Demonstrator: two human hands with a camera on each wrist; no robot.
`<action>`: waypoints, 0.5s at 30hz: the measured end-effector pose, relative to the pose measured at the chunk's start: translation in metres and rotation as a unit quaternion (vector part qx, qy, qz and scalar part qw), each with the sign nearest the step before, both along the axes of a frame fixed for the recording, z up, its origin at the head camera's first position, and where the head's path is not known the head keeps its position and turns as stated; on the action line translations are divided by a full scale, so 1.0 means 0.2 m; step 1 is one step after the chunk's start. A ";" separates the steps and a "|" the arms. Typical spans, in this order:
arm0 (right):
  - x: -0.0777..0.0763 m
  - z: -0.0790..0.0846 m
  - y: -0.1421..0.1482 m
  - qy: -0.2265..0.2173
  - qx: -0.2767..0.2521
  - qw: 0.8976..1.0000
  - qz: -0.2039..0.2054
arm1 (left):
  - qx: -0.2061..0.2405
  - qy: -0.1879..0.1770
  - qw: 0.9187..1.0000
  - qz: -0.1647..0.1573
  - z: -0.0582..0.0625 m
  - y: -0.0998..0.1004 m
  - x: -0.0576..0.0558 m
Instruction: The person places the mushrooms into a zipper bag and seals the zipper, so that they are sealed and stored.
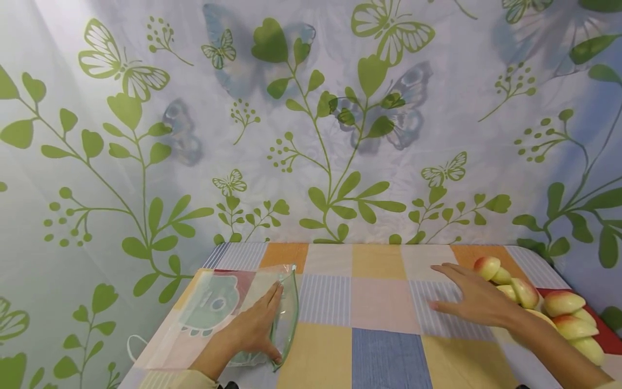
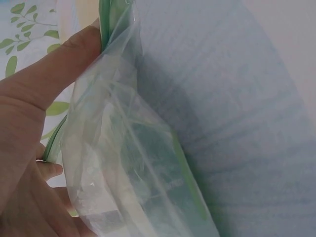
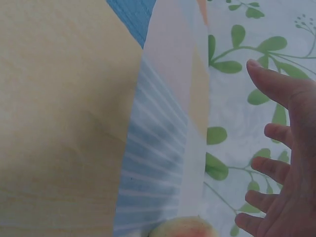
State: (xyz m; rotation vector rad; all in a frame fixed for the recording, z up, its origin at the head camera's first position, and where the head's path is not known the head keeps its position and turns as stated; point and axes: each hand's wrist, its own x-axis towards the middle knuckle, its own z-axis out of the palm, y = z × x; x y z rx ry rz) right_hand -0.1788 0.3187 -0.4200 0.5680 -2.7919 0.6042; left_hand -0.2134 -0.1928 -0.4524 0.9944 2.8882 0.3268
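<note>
Left hand [image 1: 252,327]: grip on the clear plastic bag [image 1: 214,308], thumb and fingers set wide apart across its green-edged mouth, which bulges. Bag at the left side of the table [image 1: 386,356]. Right hand [image 1: 473,297]: grip spread, holding nothing, thumb apart from fingers, raised just beside the fruit pieces [image 1: 525,293] along the right edge. Patchwork cloth stretches between the hands; patterned curtain [image 1: 301,135] behind the far edge. Both forearms reach forward.

Fruit-like pieces [image 1: 526,293] are partly hidden by the right forearm [image 1: 549,347]; in the left wrist view, the bag [image 2: 140,163] is cropped top and bottom.
</note>
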 end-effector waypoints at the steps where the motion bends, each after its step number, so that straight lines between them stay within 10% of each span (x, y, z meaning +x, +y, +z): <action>1: 0.00 0.00 0.01 0.001 0.001 1.000 -0.002 | 0.000 -0.001 1.000 0.000 0.00 0.00 0.00; 15: 0.10 -0.02 0.16 -0.008 -0.017 0.999 -0.032 | 0.000 0.006 1.000 -0.005 0.00 0.01 0.00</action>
